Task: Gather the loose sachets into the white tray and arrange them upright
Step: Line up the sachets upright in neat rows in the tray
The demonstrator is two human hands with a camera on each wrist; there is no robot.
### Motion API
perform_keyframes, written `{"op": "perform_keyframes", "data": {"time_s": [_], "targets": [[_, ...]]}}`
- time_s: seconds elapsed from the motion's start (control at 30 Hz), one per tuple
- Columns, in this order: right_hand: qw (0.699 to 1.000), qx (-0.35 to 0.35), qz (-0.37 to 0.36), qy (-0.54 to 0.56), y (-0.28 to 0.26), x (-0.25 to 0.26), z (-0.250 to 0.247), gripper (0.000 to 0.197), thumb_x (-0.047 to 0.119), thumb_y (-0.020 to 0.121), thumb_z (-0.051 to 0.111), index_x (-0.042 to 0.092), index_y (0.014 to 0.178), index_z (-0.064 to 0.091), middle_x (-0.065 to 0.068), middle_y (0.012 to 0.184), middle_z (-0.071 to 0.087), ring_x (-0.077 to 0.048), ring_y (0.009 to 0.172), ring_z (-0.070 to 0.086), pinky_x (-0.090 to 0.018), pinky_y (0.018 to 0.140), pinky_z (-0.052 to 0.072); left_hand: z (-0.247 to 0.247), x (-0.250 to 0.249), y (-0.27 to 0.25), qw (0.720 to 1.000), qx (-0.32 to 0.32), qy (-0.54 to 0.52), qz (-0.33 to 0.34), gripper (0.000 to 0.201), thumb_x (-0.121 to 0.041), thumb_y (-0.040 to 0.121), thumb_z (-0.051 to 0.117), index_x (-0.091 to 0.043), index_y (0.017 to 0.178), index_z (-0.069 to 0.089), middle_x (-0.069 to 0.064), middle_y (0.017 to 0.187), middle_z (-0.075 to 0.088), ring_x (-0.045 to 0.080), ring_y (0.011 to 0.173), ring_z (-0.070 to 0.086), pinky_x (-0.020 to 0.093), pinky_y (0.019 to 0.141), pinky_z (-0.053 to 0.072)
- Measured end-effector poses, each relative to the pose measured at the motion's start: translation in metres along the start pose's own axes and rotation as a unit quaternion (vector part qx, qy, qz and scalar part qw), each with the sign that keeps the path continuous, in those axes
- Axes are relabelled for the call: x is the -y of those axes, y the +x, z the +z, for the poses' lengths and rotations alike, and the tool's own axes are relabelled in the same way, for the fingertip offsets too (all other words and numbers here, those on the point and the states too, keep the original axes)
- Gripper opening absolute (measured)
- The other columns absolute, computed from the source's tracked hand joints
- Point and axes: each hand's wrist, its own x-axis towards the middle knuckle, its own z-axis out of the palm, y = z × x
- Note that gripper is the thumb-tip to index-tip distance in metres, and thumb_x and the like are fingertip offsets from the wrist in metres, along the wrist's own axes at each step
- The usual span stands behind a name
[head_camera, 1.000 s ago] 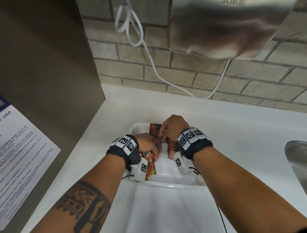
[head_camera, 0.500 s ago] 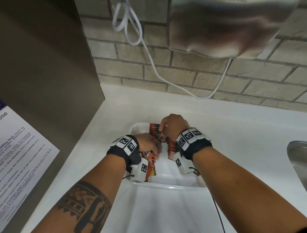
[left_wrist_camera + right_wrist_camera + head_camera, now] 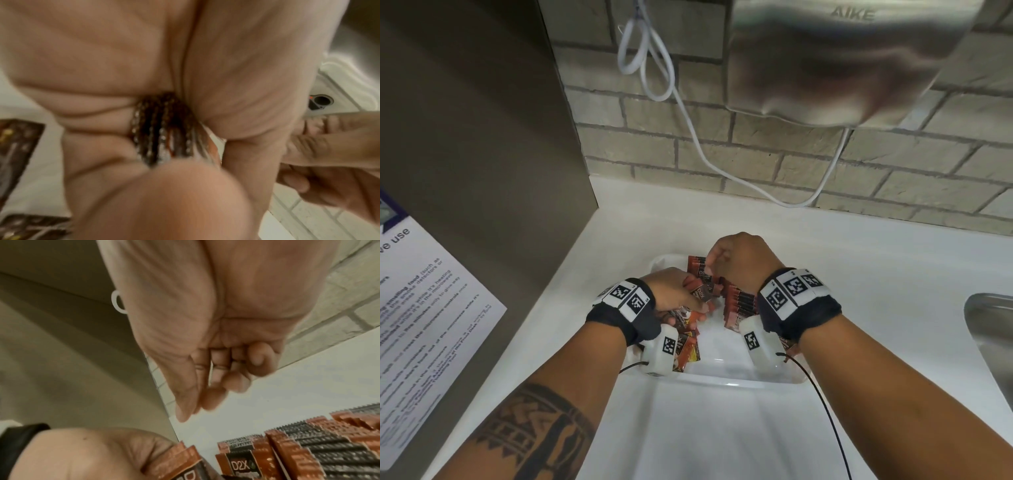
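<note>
A white tray [image 3: 739, 380] sits on the white counter with both hands inside it. My left hand [image 3: 678, 294] grips a small stack of brown and orange sachets [image 3: 702, 293], whose edges show between its fingers [image 3: 164, 129]. My right hand [image 3: 739, 260] hovers just beyond that stack. Its fingers are curled [image 3: 236, 369], with nothing visible between them. A row of upright sachets [image 3: 739, 301] stands under the right wrist [image 3: 308, 451]. Loose sachets [image 3: 688, 349] lie flat in the tray's near left corner.
A steel hand dryer [image 3: 842, 61] hangs on the brick wall above, and its white cable [image 3: 688, 120] loops down. A beige panel [image 3: 482, 154] with a printed notice [image 3: 421, 308] closes off the left. A metal sink [image 3: 993, 335] lies at the right edge.
Both hands stay in the tray. The left hand's stack has come up slightly toward the right hand's fingers.
</note>
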Motion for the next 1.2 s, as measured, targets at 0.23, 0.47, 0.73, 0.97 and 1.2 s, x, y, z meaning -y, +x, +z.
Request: {"op": "perform_keyframes", "data": {"time_s": [0.23,0.47,0.73,0.97,1.2], "targets": [[0.992,0.061,0.045,-0.104,-0.012,-0.002,0.004,0.013,0.015,0.088,0.066,0.017,0.095,0.077,0.005,0.101,0.071,-0.013,0.098,0.063,-0.023,0.083,0.051,0.004,0.001,0.000,1.000,-0.002,-0.014,0.015,0.027,-0.024,0.090,0.073,-0.022,0.116,0.068,0.003,0.094,0.078,0.012,0.063,0.068,0.022,0.047,0.045],[0.972,0.077,0.049,-0.217,0.003,-0.011,0.012,0.025,0.014,0.092,0.052,0.018,0.095,0.076,0.003,0.104,0.072,-0.018,0.095,0.067,-0.028,0.078,0.055,0.011,0.002,0.009,1.000,-0.009,-0.013,0.008,0.031,-0.026,0.088,0.074,-0.022,0.117,0.065,0.006,0.096,0.078,0.021,0.072,0.069,0.023,0.047,0.045],[0.957,0.109,0.034,-0.266,0.009,-0.012,0.017,0.028,0.009,0.091,0.049,0.013,0.102,0.075,-0.003,0.110,0.069,-0.021,0.099,0.065,-0.032,0.087,0.055,0.014,0.009,0.020,0.999,-0.027,0.011,-0.017,0.027,-0.028,0.085,0.077,-0.016,0.109,0.070,0.010,0.102,0.076,0.023,0.078,0.068,0.023,0.046,0.046],[0.951,0.119,0.019,-0.284,0.007,-0.009,0.009,0.029,0.011,0.095,0.049,0.014,0.110,0.074,-0.004,0.117,0.068,-0.023,0.106,0.064,-0.033,0.093,0.053,0.014,0.008,0.020,0.999,-0.023,0.031,-0.013,0.024,-0.026,0.088,0.075,-0.014,0.107,0.071,0.007,0.092,0.077,0.018,0.072,0.065,0.022,0.046,0.046],[0.984,0.064,0.032,-0.162,-0.003,-0.006,0.003,0.028,0.011,0.091,0.051,0.022,0.089,0.076,0.004,0.108,0.071,-0.018,0.101,0.063,-0.028,0.084,0.051,0.008,0.009,0.015,0.998,-0.048,0.030,-0.008,0.031,-0.033,0.081,0.082,-0.015,0.103,0.067,0.006,0.096,0.073,0.015,0.069,0.065,0.026,0.053,0.050]]}}
